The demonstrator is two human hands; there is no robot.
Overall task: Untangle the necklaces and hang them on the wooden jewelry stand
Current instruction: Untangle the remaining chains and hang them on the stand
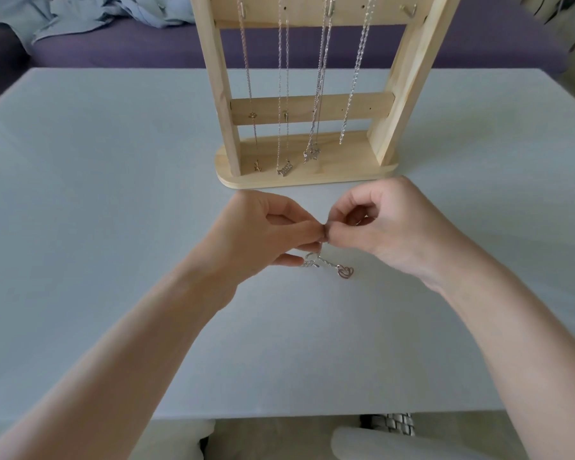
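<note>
A thin silver necklace [326, 263] with a heart-shaped pendant [345, 271] dangles just above the table between my hands. My left hand [263, 232] and my right hand [389, 224] meet fingertip to fingertip, each pinching the chain near its end. The wooden jewelry stand [304, 171] rises just beyond my hands. Several silver necklaces [281, 94] hang from its upper hooks, their pendants resting near the base.
The pale grey table [97, 227] carries the stand. A purple sofa [130, 48] with crumpled blue cloth [90, 14] lies behind it. One bare hook [407, 9] shows at the stand's upper right.
</note>
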